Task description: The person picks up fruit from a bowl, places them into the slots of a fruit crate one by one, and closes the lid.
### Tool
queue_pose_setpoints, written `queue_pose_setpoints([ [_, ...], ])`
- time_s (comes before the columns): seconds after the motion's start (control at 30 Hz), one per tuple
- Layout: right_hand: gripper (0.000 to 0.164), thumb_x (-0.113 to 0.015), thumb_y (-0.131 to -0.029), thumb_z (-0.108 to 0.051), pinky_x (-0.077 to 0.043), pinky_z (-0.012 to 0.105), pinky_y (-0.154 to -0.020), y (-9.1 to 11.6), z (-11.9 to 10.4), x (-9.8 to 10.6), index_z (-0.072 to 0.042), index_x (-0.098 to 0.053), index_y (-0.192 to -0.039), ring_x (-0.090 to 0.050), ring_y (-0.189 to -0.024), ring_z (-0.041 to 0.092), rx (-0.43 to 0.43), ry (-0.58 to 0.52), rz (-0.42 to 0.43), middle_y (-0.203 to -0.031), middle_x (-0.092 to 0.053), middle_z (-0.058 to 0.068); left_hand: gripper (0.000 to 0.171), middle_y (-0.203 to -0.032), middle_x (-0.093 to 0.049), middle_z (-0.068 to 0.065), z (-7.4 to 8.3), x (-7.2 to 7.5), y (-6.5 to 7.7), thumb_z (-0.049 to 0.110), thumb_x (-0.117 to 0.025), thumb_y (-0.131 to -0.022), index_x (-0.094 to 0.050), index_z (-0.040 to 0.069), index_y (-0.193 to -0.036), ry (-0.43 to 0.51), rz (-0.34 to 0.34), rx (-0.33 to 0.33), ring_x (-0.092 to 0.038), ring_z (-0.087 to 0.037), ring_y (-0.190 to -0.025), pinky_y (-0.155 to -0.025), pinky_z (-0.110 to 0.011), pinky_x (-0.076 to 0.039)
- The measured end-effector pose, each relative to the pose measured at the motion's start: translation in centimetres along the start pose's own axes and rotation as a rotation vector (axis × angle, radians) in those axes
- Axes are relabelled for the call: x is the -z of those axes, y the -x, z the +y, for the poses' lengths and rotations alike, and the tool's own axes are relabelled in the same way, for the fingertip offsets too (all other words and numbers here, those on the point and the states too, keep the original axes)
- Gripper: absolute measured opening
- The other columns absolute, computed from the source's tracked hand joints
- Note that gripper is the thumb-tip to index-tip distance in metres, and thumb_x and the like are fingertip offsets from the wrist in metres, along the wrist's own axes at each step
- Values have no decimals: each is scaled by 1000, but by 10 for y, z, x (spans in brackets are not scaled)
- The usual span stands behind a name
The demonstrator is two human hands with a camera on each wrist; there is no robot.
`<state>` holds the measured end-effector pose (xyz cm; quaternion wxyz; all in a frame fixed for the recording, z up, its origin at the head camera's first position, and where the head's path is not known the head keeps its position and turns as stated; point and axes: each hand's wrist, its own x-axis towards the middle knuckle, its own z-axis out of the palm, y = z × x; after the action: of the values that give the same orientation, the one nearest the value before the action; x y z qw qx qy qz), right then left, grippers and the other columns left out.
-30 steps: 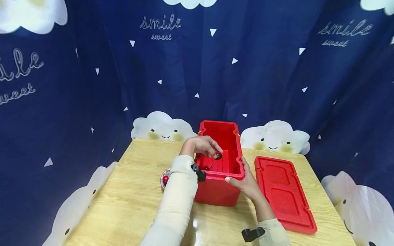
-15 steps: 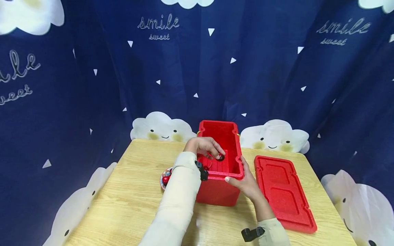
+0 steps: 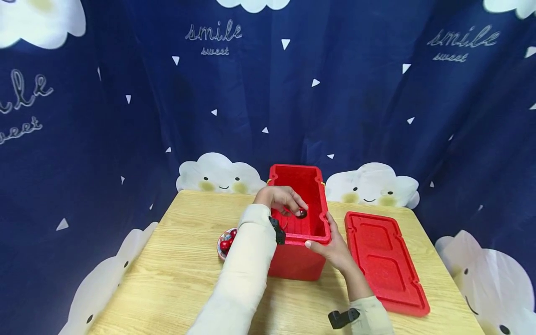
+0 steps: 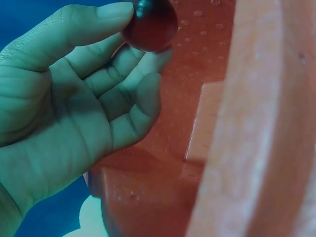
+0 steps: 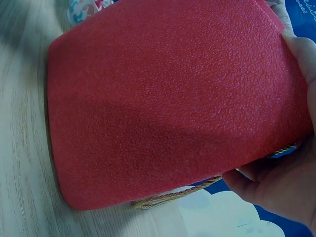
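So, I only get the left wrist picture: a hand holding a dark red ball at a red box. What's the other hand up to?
Observer: The right hand grips the near right corner of the red box.
Visitor: Oh, steady! Is there a cover for it somewhere?
Observer: A flat red panel, which looks like its lid, lies on the table to the right of the box.
Visitor: And are there more little balls?
Observer: Yes, red balls sit in a patterned bowl left of the box, partly hidden behind the left sleeve.
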<state>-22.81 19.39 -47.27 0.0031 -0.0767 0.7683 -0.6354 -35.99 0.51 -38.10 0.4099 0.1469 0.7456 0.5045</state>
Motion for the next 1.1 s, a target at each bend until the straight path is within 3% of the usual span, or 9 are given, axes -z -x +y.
queue_pose_setpoints([
  [0.23,106,-78,-72,-16,-47,41,-85,3,-19,-1,-14,-5,-149,-37,-122,36,-22,-3,-18,-140,-32,18,39,-95,-67,-11,3,1,-4,-3,-75,-70,-69,3,-108,-21,62,-59,-59,-27,-90,-78,-40,-51],
  [0.43,104,-75,-74,-13,-47,39,-85,10,-35,-2,-6,-2,-148,-35,-122,42,2,-18,-42,-140,-30,24,47,-108,-64,-11,5,2,-2,1,-76,-67,-66,2,-113,-54,96,-82,-58,-26,-96,-80,-42,-50],
  [0.57,103,-76,-74,-13,-47,39,-85,8,-30,-1,-7,-4,-148,-34,-123,43,7,-36,-41,-139,-31,23,42,-105,-66,-7,8,2,-1,3,-76,-67,-69,5,-109,-73,110,-88,-60,-23,-93,-76,-39,-50],
  [0.77,104,-77,-74,-15,-47,39,-86,-1,-4,2,-18,-5,-149,-35,-124,39,12,-49,-30,-141,-31,18,42,-99,-67,-5,12,0,6,3,-76,-69,-68,6,-110,-83,108,-78,-60,-24,-95,-78,-39,-50],
  [0.93,104,-78,-73,-17,-47,38,-85,-1,1,1,-25,-7,-149,-37,-122,33,13,-36,-19,-140,-33,12,46,-97,-66,-4,16,-3,22,9,-75,-70,-63,8,-114,-226,156,-108,-59,-26,-96,-79,-39,-49],
  [1.1,104,-77,-74,-14,-48,39,-85,4,-16,2,-18,-6,-149,-37,-122,36,-4,-57,-30,-140,-33,16,46,-97,-64,-4,16,-5,39,12,-74,-73,-61,7,-117,-363,234,-195,-58,-22,-92,-78,-38,-50],
])
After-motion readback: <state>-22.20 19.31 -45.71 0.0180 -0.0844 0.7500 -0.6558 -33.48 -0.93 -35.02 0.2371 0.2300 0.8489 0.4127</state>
